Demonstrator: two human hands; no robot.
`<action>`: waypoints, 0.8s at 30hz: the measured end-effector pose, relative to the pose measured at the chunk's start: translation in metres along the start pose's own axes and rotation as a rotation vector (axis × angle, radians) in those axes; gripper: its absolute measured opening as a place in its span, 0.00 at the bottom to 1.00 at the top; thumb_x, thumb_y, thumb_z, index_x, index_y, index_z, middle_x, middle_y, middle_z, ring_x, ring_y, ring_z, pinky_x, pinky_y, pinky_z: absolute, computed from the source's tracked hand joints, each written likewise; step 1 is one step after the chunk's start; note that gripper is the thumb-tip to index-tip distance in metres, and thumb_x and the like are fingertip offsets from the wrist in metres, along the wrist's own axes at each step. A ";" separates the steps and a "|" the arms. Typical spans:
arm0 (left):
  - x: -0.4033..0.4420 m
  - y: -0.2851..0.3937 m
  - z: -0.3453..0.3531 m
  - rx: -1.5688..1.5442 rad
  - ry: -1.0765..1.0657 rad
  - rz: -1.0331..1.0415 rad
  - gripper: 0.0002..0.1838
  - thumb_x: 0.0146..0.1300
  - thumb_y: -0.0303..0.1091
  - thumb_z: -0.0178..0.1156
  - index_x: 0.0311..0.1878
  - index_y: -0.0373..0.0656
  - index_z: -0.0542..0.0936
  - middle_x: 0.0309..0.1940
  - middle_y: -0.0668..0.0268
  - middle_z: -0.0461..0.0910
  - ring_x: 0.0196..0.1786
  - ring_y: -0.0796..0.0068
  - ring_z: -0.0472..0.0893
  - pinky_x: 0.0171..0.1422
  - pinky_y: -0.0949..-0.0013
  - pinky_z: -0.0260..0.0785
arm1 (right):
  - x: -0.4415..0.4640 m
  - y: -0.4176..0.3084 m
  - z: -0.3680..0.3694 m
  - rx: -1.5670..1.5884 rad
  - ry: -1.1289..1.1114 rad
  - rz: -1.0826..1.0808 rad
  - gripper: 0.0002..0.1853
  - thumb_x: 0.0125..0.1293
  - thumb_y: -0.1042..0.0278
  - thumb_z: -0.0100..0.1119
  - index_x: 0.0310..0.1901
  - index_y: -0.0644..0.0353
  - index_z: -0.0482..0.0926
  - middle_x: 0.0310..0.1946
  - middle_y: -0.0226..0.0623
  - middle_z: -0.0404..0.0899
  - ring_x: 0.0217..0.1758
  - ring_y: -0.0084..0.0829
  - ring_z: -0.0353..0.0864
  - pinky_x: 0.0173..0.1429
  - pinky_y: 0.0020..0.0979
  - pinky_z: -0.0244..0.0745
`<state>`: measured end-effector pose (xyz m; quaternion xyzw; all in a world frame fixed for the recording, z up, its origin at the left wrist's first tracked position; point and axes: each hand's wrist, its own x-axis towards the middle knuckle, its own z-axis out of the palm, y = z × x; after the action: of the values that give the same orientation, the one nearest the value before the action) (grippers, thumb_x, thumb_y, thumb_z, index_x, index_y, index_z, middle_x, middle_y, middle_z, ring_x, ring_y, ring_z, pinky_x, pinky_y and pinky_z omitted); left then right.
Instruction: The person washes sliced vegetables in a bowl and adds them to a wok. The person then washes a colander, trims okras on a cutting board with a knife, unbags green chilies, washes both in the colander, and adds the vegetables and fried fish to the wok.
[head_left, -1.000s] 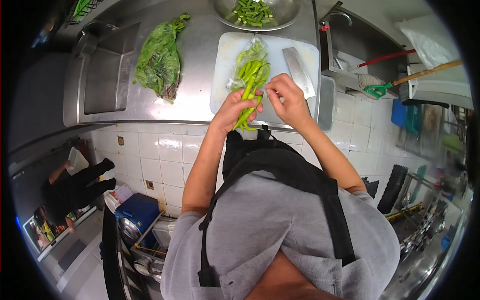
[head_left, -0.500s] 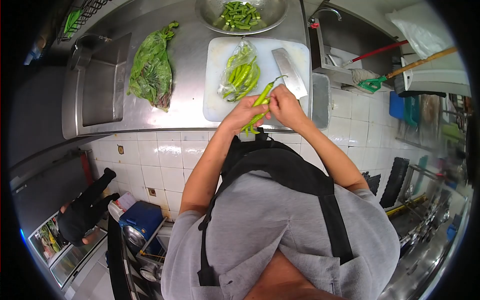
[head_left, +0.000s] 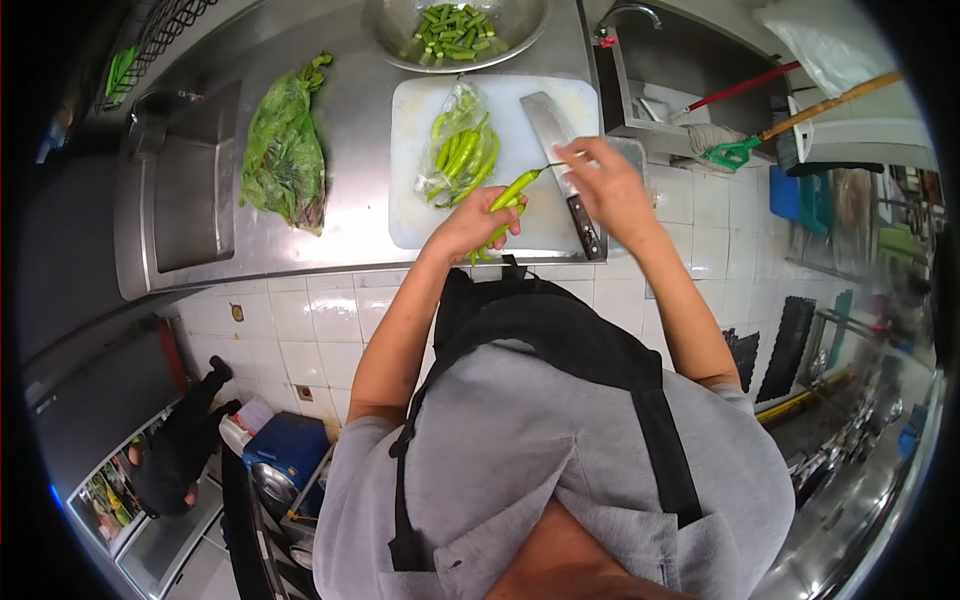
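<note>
Several long green chili peppers (head_left: 515, 190) are held in my left hand (head_left: 474, 222), over the front edge of the white cutting board (head_left: 410, 215). My right hand (head_left: 612, 190) is raised to the right, above the knife, its fingers near the stem tip of one pepper; whether they pinch the stem is too small to tell. Under it lies the knife (head_left: 548, 127), its dark handle (head_left: 583, 227) toward me. On the board's left half rests a clear plastic bag of green peppers (head_left: 462, 150).
Behind the board stands a metal bowl (head_left: 387, 42) with cut green pieces. Leafy greens (head_left: 285, 150) lie on the steel counter (head_left: 350, 190), between the board and a left sink (head_left: 193, 200). Another sink (head_left: 690, 85) is at the right. Another person (head_left: 172, 455) bends at the far left.
The peppers in my left hand have come away from the bag, which stays on the board. My right hand has moved right and up from my left, uncovering the knife's handle. The view has shifted.
</note>
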<state>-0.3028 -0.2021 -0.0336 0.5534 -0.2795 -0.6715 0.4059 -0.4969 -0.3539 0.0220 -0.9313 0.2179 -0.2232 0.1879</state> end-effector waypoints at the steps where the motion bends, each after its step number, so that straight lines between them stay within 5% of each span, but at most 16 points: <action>1: 0.001 0.005 -0.001 0.016 -0.008 0.022 0.18 0.72 0.32 0.59 0.62 0.35 0.78 0.32 0.64 0.82 0.24 0.79 0.75 0.29 0.73 0.68 | 0.008 -0.006 0.001 -0.021 -0.005 -0.111 0.12 0.62 0.74 0.64 0.47 0.58 0.85 0.44 0.39 0.81 0.50 0.40 0.81 0.53 0.39 0.77; 5: -0.003 0.021 -0.001 0.039 -0.011 0.077 0.19 0.73 0.32 0.59 0.64 0.38 0.77 0.34 0.66 0.82 0.25 0.80 0.76 0.30 0.74 0.69 | 0.010 0.006 0.026 -0.064 -0.110 -0.169 0.07 0.54 0.71 0.67 0.36 0.58 0.83 0.33 0.36 0.75 0.42 0.40 0.79 0.49 0.41 0.75; 8: 0.007 0.016 0.000 0.027 0.000 0.129 0.19 0.74 0.32 0.58 0.65 0.38 0.76 0.33 0.68 0.80 0.26 0.81 0.75 0.30 0.73 0.69 | 0.009 -0.004 0.025 -0.045 -0.118 -0.130 0.07 0.55 0.73 0.67 0.37 0.59 0.84 0.30 0.35 0.76 0.36 0.35 0.80 0.44 0.37 0.75; 11: 0.015 0.018 0.014 0.075 0.070 0.205 0.20 0.75 0.33 0.58 0.66 0.39 0.76 0.32 0.69 0.78 0.26 0.82 0.75 0.29 0.74 0.68 | -0.003 0.016 0.063 0.560 -0.003 0.526 0.03 0.61 0.74 0.65 0.36 0.62 0.85 0.26 0.32 0.78 0.28 0.27 0.77 0.37 0.31 0.73; 14: 0.012 0.024 0.020 0.221 0.155 0.287 0.21 0.74 0.33 0.60 0.67 0.40 0.76 0.33 0.69 0.79 0.26 0.83 0.74 0.30 0.74 0.69 | 0.003 0.017 0.074 1.248 0.144 0.943 0.05 0.67 0.74 0.63 0.36 0.64 0.85 0.25 0.32 0.81 0.24 0.22 0.74 0.32 0.27 0.70; 15: 0.011 0.024 0.019 0.222 0.165 0.305 0.22 0.72 0.32 0.62 0.67 0.39 0.76 0.34 0.68 0.80 0.26 0.81 0.75 0.31 0.73 0.71 | -0.002 0.029 0.076 1.477 0.163 0.908 0.06 0.68 0.73 0.63 0.37 0.66 0.86 0.28 0.35 0.83 0.27 0.22 0.78 0.33 0.26 0.71; 17: 0.018 0.019 0.004 0.261 0.336 0.445 0.23 0.68 0.31 0.66 0.65 0.38 0.78 0.37 0.65 0.83 0.29 0.77 0.79 0.35 0.71 0.74 | -0.008 0.060 0.063 1.021 0.288 0.877 0.07 0.66 0.75 0.63 0.42 0.66 0.87 0.33 0.40 0.86 0.31 0.29 0.82 0.39 0.29 0.75; 19: 0.035 0.002 -0.046 0.335 0.669 0.678 0.24 0.62 0.30 0.71 0.61 0.37 0.80 0.41 0.61 0.86 0.34 0.73 0.83 0.41 0.68 0.78 | -0.027 0.114 0.043 0.147 0.114 0.520 0.10 0.63 0.77 0.63 0.44 0.65 0.88 0.50 0.46 0.85 0.44 0.41 0.85 0.50 0.39 0.79; 21: 0.026 0.020 -0.091 0.393 0.689 0.301 0.25 0.54 0.30 0.75 0.56 0.36 0.83 0.47 0.51 0.87 0.45 0.61 0.87 0.52 0.62 0.79 | -0.050 0.126 0.042 -0.542 -0.205 0.563 0.15 0.59 0.80 0.62 0.49 0.64 0.87 0.65 0.50 0.77 0.58 0.51 0.81 0.61 0.50 0.77; 24: 0.050 0.011 -0.122 0.813 0.709 0.296 0.25 0.50 0.29 0.76 0.52 0.36 0.82 0.45 0.44 0.85 0.51 0.45 0.85 0.56 0.52 0.78 | -0.043 0.134 0.032 -0.508 -0.508 0.746 0.19 0.58 0.80 0.63 0.53 0.64 0.85 0.70 0.50 0.71 0.66 0.52 0.77 0.66 0.57 0.73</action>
<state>-0.1851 -0.2410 -0.0785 0.8121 -0.4370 -0.2183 0.3191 -0.5585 -0.4368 -0.0793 -0.8313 0.5300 0.1520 0.0698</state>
